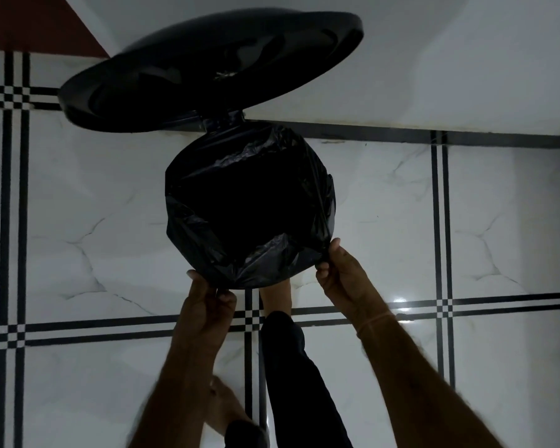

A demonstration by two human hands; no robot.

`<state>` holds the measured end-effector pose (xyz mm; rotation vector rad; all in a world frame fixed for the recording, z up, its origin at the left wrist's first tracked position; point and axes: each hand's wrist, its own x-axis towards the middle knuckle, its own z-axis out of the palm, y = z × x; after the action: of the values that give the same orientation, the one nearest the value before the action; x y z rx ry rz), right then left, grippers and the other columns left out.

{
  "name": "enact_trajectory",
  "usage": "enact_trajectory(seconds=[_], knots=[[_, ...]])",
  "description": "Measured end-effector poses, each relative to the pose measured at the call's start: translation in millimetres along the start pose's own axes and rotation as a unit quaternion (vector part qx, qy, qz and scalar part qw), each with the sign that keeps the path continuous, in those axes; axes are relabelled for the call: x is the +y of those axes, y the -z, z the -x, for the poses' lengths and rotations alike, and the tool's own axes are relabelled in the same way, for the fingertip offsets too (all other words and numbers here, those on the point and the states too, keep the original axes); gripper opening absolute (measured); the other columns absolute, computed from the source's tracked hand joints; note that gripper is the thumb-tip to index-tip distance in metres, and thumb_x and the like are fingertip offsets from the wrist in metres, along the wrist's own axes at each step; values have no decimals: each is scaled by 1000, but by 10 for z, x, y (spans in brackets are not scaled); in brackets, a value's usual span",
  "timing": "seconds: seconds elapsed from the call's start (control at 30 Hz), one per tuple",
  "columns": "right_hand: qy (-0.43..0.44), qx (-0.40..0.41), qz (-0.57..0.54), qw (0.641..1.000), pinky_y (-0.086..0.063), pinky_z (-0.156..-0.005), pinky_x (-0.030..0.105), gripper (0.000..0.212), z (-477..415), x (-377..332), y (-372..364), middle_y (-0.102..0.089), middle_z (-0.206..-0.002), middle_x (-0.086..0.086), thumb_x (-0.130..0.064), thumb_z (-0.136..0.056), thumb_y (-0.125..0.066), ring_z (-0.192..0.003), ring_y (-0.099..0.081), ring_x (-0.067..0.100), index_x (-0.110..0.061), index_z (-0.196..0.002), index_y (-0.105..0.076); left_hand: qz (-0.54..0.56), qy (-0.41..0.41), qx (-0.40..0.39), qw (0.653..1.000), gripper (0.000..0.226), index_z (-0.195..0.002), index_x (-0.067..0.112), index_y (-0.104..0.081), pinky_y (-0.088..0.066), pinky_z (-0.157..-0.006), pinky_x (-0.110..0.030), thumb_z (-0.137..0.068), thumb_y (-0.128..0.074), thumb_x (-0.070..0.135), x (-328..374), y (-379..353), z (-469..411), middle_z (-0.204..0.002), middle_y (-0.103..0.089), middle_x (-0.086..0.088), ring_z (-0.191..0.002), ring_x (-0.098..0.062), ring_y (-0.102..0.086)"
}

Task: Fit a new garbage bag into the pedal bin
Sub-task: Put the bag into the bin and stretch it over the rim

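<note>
A round black pedal bin stands on the tiled floor below me, its lid (207, 72) swung up and open at the back. A black garbage bag (207, 244) lines the opening, its edge folded over the rim all round. My left hand (207, 302) pinches the bag's edge at the near left of the rim. My right hand (340, 270) pinches the bag at the near right. My foot (277, 297) sits under the bin's front edge, where the pedal is hidden.
White marble-look floor tiles (385, 205) with black stripe borders surround the bin. A white wall (434, 76) rises just behind it, with a dark red patch (29, 24) at the top left. My other bare foot (227, 405) stands at the bottom.
</note>
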<state>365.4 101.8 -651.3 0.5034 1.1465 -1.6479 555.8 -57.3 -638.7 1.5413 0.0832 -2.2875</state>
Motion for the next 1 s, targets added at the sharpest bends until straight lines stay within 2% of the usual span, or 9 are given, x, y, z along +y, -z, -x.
enact_trajectory(seconds=[0.13, 0.27, 0.37, 0.53, 0.67, 0.77, 0.87, 0.93, 1.0], knots=[[32, 39, 57, 997, -49, -50, 18, 42, 78, -31, -18, -66, -78, 1, -44, -72, -82, -53, -56, 6, -12, -88, -61, -23, 15, -14, 1000, 16, -96, 23, -65, -46, -46, -15, -87, -68, 37, 58, 117, -66, -97, -69, 8, -66, -2, -64], [14, 42, -14, 999, -43, -49, 15, 14, 140, -195, -48, -61, -79, -5, -26, -93, -64, -52, -51, 2, -20, -81, -61, -25, 28, -58, 998, 83, -102, 23, -67, -47, -49, -17, -30, -106, 37, 91, 126, -73, -99, -73, 8, -76, -4, -60], [-15, 44, -100, 994, -35, -46, 13, 21, 120, -368, -46, -58, -79, -7, -21, -101, -57, -49, -50, 1, -22, -80, -60, -23, 24, -53, 998, 82, -94, 23, -71, -47, -48, -16, -22, -107, 35, 83, 133, -86, -99, -71, 9, -78, -5, -57], [-22, 43, -95, 994, -31, -36, 12, 15, -216, -752, -141, -54, -70, -11, -13, -89, -64, -39, -43, 2, -19, -79, -56, -44, 15, -44, 998, 25, -76, 27, -75, -47, -47, -16, -60, -93, 30, 79, 93, -56, -95, -70, 10, -74, -3, -60], [-38, 29, -59, 997, -30, -35, 9, 6, -375, -632, -165, -53, -54, -11, -24, -85, -63, -35, -42, 2, -18, -87, -61, -26, 15, -3, 1000, 13, -71, 30, -73, -45, -44, -17, -81, -81, 27, 86, 31, -33, -94, -73, 9, -77, -5, -61], [-58, 61, -73, 994, -34, -36, 7, 10, -349, -408, -127, -55, -48, -9, -23, -85, -60, -35, -47, 1, -15, -82, -65, -13, 13, 16, 1000, 43, -68, 31, -72, -43, -44, -16, -105, -50, 26, 88, 38, -39, -91, -71, 10, -80, -6, -54], [-48, 82, -63, 994, -52, -52, 11, 14, -377, -232, -17, -70, -67, -1, -19, -100, -57, -59, -61, 5, -8, -100, -66, -20, 23, 28, 999, 46, -69, 28, -72, -43, -44, -16, -107, -48, 21, 126, 0, -19, -89, -69, 10, -76, -5, -55], [-32, 84, -10, 996, -62, -75, 23, 34, -410, -195, -24, -75, -97, 11, -18, -89, -71, -87, -69, 19, 0, -117, -66, -45, 27, 31, 998, 33, -82, 25, -66, -43, -43, -17, -106, -47, 12, 143, -17, -74, -91, -64, 6, -75, -7, -53], [-25, 105, 38, 993, -64, -78, 30, 36, -421, -212, -119, -72, -103, 17, -15, -83, -77, -92, -69, 26, 2, -113, -65, -69, 33, 50, 996, 20, -94, 16, -63, -49, -47, -17, -102, -48, 5, 162, -51, -165, -95, -65, -1, -78, -12, -56]])
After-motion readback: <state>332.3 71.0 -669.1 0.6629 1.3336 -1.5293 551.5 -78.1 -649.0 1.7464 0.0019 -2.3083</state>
